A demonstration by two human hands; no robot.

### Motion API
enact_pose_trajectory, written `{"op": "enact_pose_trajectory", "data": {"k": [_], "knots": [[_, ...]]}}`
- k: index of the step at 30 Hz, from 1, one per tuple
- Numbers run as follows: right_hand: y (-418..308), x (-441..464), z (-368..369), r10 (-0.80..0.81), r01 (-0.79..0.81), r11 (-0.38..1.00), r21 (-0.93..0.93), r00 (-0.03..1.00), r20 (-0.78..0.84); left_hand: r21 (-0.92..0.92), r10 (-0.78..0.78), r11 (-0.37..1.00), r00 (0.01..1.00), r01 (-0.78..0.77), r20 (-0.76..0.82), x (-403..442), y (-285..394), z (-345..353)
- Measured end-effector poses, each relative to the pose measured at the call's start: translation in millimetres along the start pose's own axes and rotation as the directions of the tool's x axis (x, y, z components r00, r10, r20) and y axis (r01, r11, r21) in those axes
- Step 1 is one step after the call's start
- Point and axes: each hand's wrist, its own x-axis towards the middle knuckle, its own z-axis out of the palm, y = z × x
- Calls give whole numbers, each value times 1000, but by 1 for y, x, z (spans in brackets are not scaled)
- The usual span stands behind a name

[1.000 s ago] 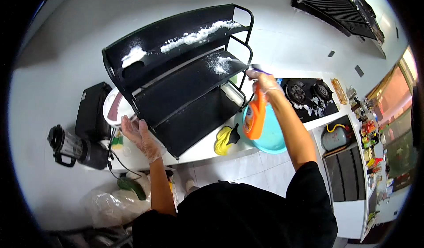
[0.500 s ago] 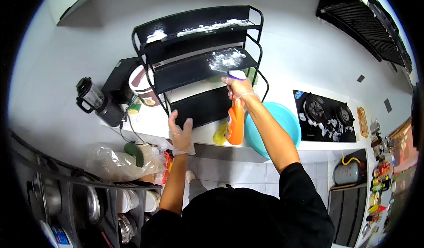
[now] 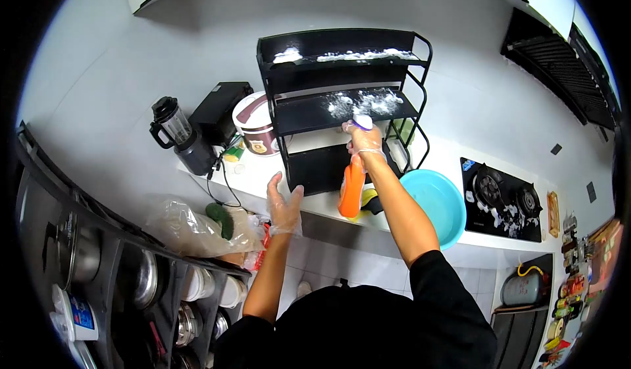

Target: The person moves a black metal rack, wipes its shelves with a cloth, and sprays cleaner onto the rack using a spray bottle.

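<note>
My right hand (image 3: pixel 363 140), in a clear plastic glove, grips an orange spray bottle (image 3: pixel 353 188) by its neck, under a white and purple spray head. It is held in front of a black three-tier rack (image 3: pixel 305 114). White foam (image 3: pixel 368 103) covers much of the middle shelf's right part, and more foam (image 3: pixel 368 55) runs along the top shelf. My left hand (image 3: pixel 284 208), also gloved, is open and holds nothing, with fingers spread near the rack's lower left front. A yellow and dark item (image 3: pixel 372 203) on the counter is partly hidden behind the bottle and my right arm.
A turquoise basin (image 3: pixel 437 208) stands right of my right arm, before a gas stove (image 3: pixel 503 201) with white foam on it. Left of the rack are a rice cooker (image 3: pixel 256 129), a black box-shaped appliance (image 3: pixel 220 109) and a blender (image 3: pixel 181 139). Pot shelves (image 3: pixel 118 270) flank my left.
My right hand and the spray bottle have moved left along the rack. The foam on the middle shelf reaches further left. The whole view has shifted; my left hand stays open.
</note>
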Motion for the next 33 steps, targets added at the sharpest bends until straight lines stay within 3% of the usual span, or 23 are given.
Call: {"op": "enact_pose_trajectory", "data": {"k": [1, 5, 8, 11, 14, 18, 22, 24, 25, 28, 29, 33], "knots": [[-1, 0, 3, -46, 48, 995, -86, 999, 17, -4, -4, 1000, 1000, 4, -16, 1, -4, -6], [8, -15, 37, 31, 20, 957, -288, 985, 171, -18, -39, 999, 999, 39, -27, 4, -15, -23], [9, -28, 52, 24, 10, 967, -256, 991, 132, 4, -54, 999, 998, 54, -13, 5, -24, -35], [27, -20, 63, -143, 152, 984, -92, 985, 96, 22, -70, 997, 997, 71, -7, 3, -22, -48], [16, -36, 75, -69, 118, 965, -233, 976, 207, 15, -104, 994, 994, 104, 18, 3, -26, -55], [47, -41, 89, -8, 26, 947, -322, 998, 57, 25, -119, 993, 992, 118, 34, -3, -42, -56], [82, -69, 71, 23, 9, 952, -307, 994, 103, 102, -203, 975, 977, 195, 71, -17, -68, -64], [140, -58, 55, -269, 318, 832, -454, 948, 171, 128, -252, 963, 963, 239, 95, -25, -84, -68], [155, -66, 52, -202, 257, 836, -484, 966, 162, 130, -271, 958, 957, 256, 107, -30, -90, -69], [182, -92, 53, -306, 373, 700, -609, 927, 217, 112, -327, 943, 934, 313, 144, -41, -105, -69], [184, -97, 54, -266, 389, 637, -665, 921, 284, 101, -356, 933, 923, 344, 144, -45, -109, -68], [209, -95, 59, -241, 318, 648, -692, 948, 210, 119, -432, 901, 885, 416, 174, -50, -111, -72]]}}
